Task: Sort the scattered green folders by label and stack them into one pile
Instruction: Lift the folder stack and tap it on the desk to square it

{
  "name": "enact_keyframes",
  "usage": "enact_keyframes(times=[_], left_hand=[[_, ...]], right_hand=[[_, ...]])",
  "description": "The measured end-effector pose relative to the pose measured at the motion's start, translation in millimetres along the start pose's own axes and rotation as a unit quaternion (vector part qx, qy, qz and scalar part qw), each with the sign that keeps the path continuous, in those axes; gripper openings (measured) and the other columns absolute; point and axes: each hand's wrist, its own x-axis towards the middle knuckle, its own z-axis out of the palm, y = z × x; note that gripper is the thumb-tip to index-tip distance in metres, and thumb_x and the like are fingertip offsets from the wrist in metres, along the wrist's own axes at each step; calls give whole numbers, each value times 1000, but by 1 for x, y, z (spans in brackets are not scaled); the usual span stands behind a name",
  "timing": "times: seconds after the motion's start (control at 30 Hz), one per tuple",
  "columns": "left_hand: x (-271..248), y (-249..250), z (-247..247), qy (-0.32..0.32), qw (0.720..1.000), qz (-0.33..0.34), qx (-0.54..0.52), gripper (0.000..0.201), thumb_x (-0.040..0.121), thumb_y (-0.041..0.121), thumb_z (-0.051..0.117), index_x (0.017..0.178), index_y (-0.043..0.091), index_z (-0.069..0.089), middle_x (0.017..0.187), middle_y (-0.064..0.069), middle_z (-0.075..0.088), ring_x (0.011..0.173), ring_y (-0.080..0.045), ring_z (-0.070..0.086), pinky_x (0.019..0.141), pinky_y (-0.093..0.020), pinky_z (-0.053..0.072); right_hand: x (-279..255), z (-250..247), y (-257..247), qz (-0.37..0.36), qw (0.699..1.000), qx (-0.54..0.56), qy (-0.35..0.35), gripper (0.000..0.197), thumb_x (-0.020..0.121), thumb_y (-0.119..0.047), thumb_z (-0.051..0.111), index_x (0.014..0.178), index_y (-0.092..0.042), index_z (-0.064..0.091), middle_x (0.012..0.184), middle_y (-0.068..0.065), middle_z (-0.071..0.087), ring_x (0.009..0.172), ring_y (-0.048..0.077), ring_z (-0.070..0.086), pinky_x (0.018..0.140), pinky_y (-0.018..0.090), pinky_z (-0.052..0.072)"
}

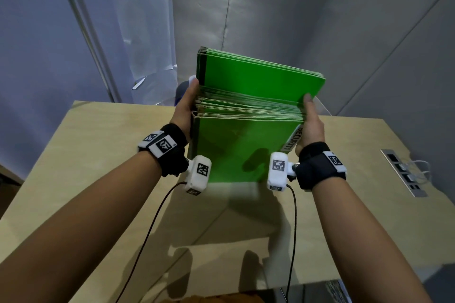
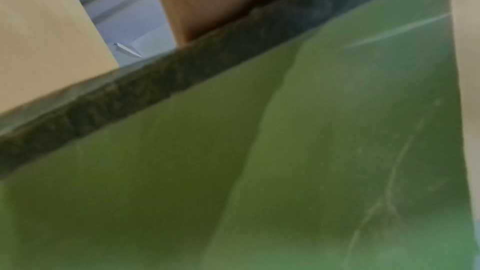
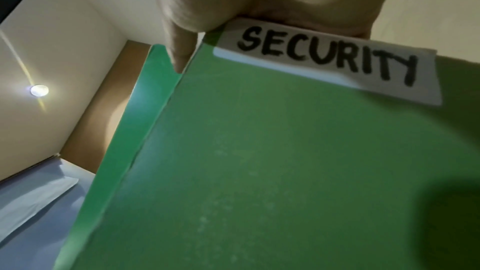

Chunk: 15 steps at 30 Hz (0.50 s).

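We are holding the whole stack of folders [image 1: 248,115] on edge between both hands, lifted above the far part of the table [image 1: 98,179]: our left hand [image 1: 184,110] is gripping its left end and our right hand [image 1: 310,125] its right end, beside the SECURITY label [image 3: 330,56]. The stack's long axis is running left to right between our palms, with its lower edge toward the tabletop. Neither hand is nearer, so we are probably squaring the pile, and the coming move is hanging on keeping that lower edge level.
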Motion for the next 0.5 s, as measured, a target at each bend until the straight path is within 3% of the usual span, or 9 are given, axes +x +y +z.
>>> enact_keyframes(times=[0.07, 0.13, 0.2, 0.27, 0.37, 0.43, 0.5], left_hand=[[-3, 2, 3, 13, 1000, 7, -14, 57, 95, 58, 31, 114, 18, 66, 96, -8, 75, 88, -24, 72, 75, -33, 56], [2, 0, 3, 32, 999, 22, -24, 61, 94, 61, 31, 128, 19, 59, 104, -8, 73, 97, -26, 69, 75, -34, 55], [1, 2, 4, 23, 999, 29, -17, 60, 95, 61, 28, 124, 20, 62, 102, -8, 73, 95, -26, 70, 74, -34, 56], [1, 4, 4, 3, 1000, 23, -12, 57, 96, 59, 25, 114, 21, 64, 100, -8, 74, 92, -24, 70, 81, -36, 56], [0, 8, 4, 18, 999, 16, 22, 50, 96, 56, 32, 112, 22, 65, 106, -7, 73, 100, -25, 68, 96, -41, 48], [1, 9, 3, 30, 999, 21, 38, 49, 96, 57, 34, 114, 23, 64, 108, -4, 71, 104, -23, 66, 100, -42, 46], [1, 11, 3, 27, 998, 28, 46, 52, 98, 55, 29, 125, 21, 57, 106, 2, 69, 102, -18, 64, 99, -36, 46]], right_hand=[[1, 2, -3, 21, 999, -14, 27, 59, 78, -59, 61, 123, -20, 59, 116, -2, 53, 106, 22, 50, 95, 36, 39], [6, 6, -4, 31, 998, -5, 62, 34, 86, -40, 59, 108, -14, 60, 104, 3, 53, 97, 22, 48, 85, 33, 39], [9, 11, -6, 33, 995, -6, 91, 19, 87, -32, 56, 81, -14, 56, 83, 3, 52, 88, 21, 46, 77, 32, 36], [10, 13, -6, 34, 995, -1, 94, 20, 87, -33, 55, 73, -19, 51, 76, 0, 47, 85, 21, 45, 75, 32, 34], [11, 11, -4, 35, 997, -3, 70, 23, 87, -39, 54, 94, -17, 54, 84, 1, 48, 83, 21, 47, 77, 32, 36], [9, 9, -2, 22, 999, 13, 48, 26, 90, -43, 49, 107, -23, 53, 92, -4, 48, 83, 14, 46, 79, 31, 36], [8, 8, 0, 8, 999, 30, 30, 30, 93, -46, 45, 113, -26, 54, 100, -10, 52, 97, 14, 49, 85, 33, 36]])
